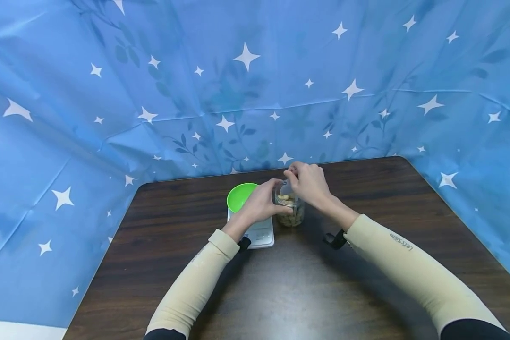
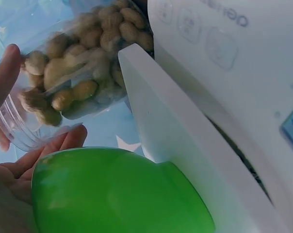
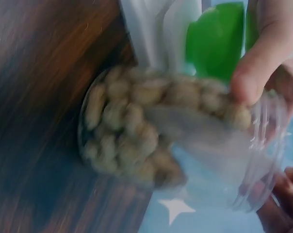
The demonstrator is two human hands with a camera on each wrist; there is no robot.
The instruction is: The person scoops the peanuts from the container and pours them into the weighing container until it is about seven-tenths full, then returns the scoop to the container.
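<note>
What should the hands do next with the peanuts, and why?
Maybe the right hand should gently lift the clear scoop out of the jar. The scoop is inside, against the peanuts, the left hand holds the jar near its rim, and the green bowl sits close by on the white scale.

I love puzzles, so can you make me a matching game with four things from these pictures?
Things:
1. Bowl
2. Peanuts
3. Left hand
4. Scale

Matches:
A. Holding the jar
B. White, under something else
C. Inside something see-through
D. Bright green

Right pairs: 1-D, 2-C, 3-A, 4-B
</note>
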